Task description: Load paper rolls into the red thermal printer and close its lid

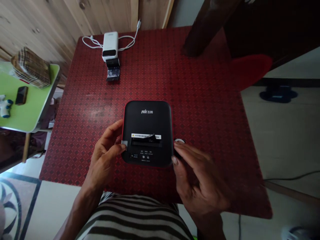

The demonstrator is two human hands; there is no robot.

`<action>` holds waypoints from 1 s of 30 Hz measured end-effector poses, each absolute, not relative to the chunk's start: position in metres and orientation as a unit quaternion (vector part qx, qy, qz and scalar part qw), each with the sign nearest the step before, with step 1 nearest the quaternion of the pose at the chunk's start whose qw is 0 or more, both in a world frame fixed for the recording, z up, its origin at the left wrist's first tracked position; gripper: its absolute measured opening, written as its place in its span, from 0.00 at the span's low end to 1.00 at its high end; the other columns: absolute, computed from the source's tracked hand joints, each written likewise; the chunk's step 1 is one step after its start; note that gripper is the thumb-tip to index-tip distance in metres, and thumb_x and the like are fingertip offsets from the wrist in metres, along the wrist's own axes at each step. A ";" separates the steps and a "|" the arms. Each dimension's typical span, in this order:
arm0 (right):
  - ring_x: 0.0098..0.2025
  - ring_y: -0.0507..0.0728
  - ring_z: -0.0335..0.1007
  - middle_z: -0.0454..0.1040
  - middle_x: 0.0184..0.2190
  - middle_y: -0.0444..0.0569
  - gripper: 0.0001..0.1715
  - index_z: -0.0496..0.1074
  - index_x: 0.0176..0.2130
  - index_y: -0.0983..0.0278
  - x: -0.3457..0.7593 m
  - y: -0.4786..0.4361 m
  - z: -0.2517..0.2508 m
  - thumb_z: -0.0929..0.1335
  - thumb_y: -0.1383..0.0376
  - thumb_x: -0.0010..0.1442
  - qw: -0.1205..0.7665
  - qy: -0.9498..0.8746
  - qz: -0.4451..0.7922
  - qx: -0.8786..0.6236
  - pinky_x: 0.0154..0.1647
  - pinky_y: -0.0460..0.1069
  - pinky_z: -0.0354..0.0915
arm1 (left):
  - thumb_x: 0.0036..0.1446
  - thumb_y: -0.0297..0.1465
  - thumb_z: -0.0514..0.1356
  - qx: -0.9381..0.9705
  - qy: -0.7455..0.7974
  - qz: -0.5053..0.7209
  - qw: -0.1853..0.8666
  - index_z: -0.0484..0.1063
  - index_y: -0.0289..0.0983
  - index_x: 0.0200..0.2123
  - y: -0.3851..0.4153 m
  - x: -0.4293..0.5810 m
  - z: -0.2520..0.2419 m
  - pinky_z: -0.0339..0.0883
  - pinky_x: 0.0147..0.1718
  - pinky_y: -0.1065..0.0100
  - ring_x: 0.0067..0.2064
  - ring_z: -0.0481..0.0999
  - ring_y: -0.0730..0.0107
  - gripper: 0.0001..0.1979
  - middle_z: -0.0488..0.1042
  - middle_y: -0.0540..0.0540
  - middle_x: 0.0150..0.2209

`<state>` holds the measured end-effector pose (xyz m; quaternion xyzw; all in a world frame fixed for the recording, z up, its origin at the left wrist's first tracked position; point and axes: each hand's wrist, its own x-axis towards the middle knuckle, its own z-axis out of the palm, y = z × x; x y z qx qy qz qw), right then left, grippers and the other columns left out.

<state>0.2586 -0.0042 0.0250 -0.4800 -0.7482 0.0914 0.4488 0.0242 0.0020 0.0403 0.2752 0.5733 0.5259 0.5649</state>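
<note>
A black receipt printer (147, 126) with rounded corners sits on the red patterned table (200, 100), its paper slot and buttons facing me. My left hand (106, 155) rests against the printer's left side, thumb pressing a grey tab at the front left corner, other fingers apart. Against the printer's right front edge lies my right hand (197, 176), fingers stretched and spread, holding nothing. A small white round object (179, 141) lies on the table just beyond my right fingertips.
At the table's far edge stand a white power bank (110, 45) with a white cable (127, 41) and a small black device (113, 69). A green side table (27, 100) at left carries a phone and a checked bag. A dark wooden post (200, 33) rises at the back right.
</note>
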 end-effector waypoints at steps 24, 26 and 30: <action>0.55 0.65 0.87 0.90 0.54 0.57 0.15 0.83 0.52 0.63 0.216 0.086 0.064 0.70 0.77 0.75 0.159 -0.902 0.079 -0.393 0.56 0.60 0.82 | 0.71 0.47 0.71 0.373 0.573 0.496 0.536 0.76 0.47 0.72 -0.023 0.008 0.020 0.75 0.67 0.45 0.71 0.79 0.42 0.31 0.78 0.39 0.73; 0.56 0.66 0.86 0.89 0.52 0.58 0.15 0.83 0.53 0.65 0.202 0.097 0.066 0.70 0.78 0.75 0.072 -0.909 0.085 -0.401 0.53 0.58 0.80 | 0.72 0.49 0.70 0.371 0.590 0.493 0.521 0.75 0.45 0.72 -0.028 0.006 0.017 0.74 0.68 0.42 0.70 0.80 0.41 0.32 0.78 0.38 0.73; 0.52 0.66 0.86 0.88 0.50 0.61 0.21 0.83 0.55 0.66 0.185 0.107 0.072 0.66 0.81 0.74 0.010 -0.904 0.075 -0.422 0.49 0.56 0.77 | 0.75 0.52 0.64 0.419 0.587 0.485 0.495 0.70 0.45 0.77 -0.034 0.006 0.006 0.72 0.69 0.41 0.70 0.79 0.41 0.34 0.76 0.36 0.73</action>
